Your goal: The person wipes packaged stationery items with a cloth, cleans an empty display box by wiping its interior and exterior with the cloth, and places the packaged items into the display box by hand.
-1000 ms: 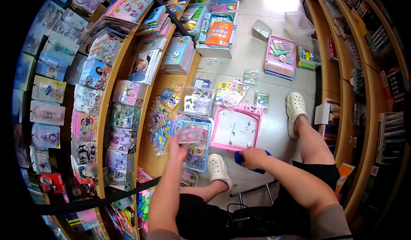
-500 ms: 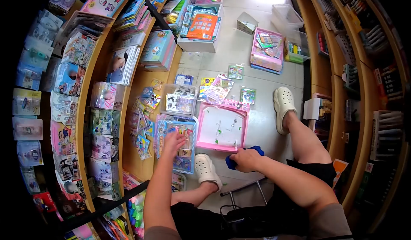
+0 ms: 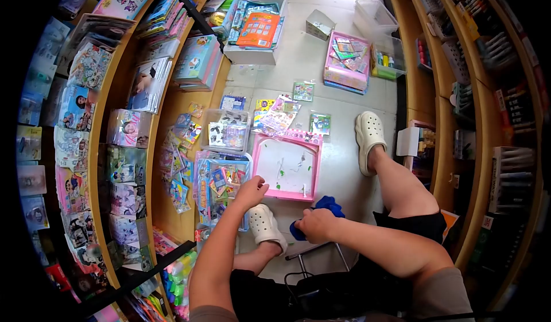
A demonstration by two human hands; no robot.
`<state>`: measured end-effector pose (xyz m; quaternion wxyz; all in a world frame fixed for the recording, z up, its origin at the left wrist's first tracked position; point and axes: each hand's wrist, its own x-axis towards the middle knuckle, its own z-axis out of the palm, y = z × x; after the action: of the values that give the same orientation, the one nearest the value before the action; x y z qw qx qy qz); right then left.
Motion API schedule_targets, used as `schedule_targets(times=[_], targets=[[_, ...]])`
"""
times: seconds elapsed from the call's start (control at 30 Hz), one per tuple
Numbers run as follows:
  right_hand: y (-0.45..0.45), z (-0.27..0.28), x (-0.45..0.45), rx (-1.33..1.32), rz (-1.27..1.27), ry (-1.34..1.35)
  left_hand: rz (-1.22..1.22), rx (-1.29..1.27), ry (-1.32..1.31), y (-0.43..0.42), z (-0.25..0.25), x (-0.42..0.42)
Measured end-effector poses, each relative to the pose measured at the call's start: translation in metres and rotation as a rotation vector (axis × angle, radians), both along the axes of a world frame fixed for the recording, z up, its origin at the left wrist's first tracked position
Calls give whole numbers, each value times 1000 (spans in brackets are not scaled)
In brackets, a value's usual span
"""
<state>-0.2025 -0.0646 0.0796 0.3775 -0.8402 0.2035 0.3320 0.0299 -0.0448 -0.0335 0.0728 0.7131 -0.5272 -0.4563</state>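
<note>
My right hand [image 3: 317, 224] is closed round a bunched blue cloth [image 3: 330, 206], just in front of a shallow pink box [image 3: 285, 195]. The box lies on the floor, its white bottom dotted with green bits and small clear scraps. My left hand [image 3: 251, 192] is at the box's near left corner, fingers somewhat apart and holding nothing I can see; whether they touch the rim I cannot tell. Left of it, a blue-edged tray [image 3: 248, 164] holds small colourful packets [image 3: 228, 179]. Behind that stands a clear plastic box [image 3: 228, 128] with black-and-white items.
Packets [image 3: 277, 115] lie behind the pink box. Farther back are a pink stacked box [image 3: 346, 63], clear bins [image 3: 376, 20] and a white carton [image 3: 251, 55]. Stocked shelves [image 3: 129, 130] line both sides. My clogs [image 3: 370, 141] and a metal stool frame [image 3: 315, 256] are close by.
My left hand has moved from above the packet tray to the right, to the pink box's corner. My right hand, still holding the blue cloth, has drawn slightly back from the box.
</note>
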Motion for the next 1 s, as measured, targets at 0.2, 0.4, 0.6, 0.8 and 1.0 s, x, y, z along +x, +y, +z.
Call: schedule_targets(times=[0.2, 0.4, 0.6, 0.8, 1.0], targets=[[-9, 17, 0, -32, 56, -73, 101, -52, 66, -17, -7, -4], [-34, 19, 3, -72, 133, -21, 117, -70, 121, -29, -5, -32], [-63, 13, -2, -72, 214, -26, 182, -94, 133, -53, -20, -66], [-84, 33, -23, -125, 105, -128, 221, -135, 34, -104, -50, -120], [-105, 56, -62, -34, -121, -238, 117, -161, -92, -169, -87, -178]])
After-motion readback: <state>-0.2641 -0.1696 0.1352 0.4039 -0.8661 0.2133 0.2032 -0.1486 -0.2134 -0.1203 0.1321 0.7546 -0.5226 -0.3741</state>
